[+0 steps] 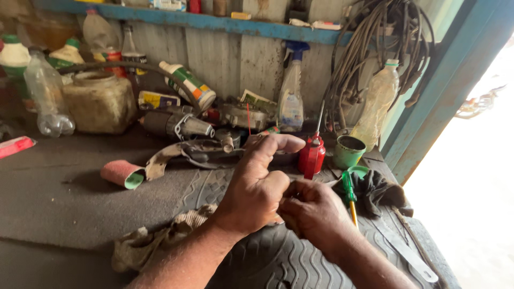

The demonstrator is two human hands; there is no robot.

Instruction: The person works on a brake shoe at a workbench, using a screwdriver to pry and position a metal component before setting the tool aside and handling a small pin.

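- At far left, on the dark, grimy counter (64, 198), stand clear and green-capped plastic bottles (45, 99) and a squat, dirty yellowish plastic jar (99, 104).
- In front of them lies a roll of pink sandpaper with a green inner face (122, 174), well apart from the hands.
- Behind it lies a heap of grey metal machine parts (182, 126), with a white spray bottle with a blue trigger (292, 99) upright against the wall.
- A frayed, stained beige rag (155, 238) lies at the left edge of a black rubber tyre with wavy tread (278, 257), which lies flat near the counter's front edge.
- The left hand (254, 190) hovers over the tyre, its forefinger and thumb stretched up and forward, the other fingers (276, 184) curled in; I cannot tell whether they grip anything.
- The right hand (313, 211) touches the left one, fingers curled tight around something small that is hidden between the two hands.
- By its size, that hidden piece is probably light and easy to drop; a fingertip pinch suits it.
- Just beyond stands a small red oil can with a thin spout (312, 152).
- Right of the hands lie a green-handled screwdriver (349, 190), a green cup (349, 151) and a dark cloth (377, 190).
- Coiled cables (369, 48) hang on the wall at far right.
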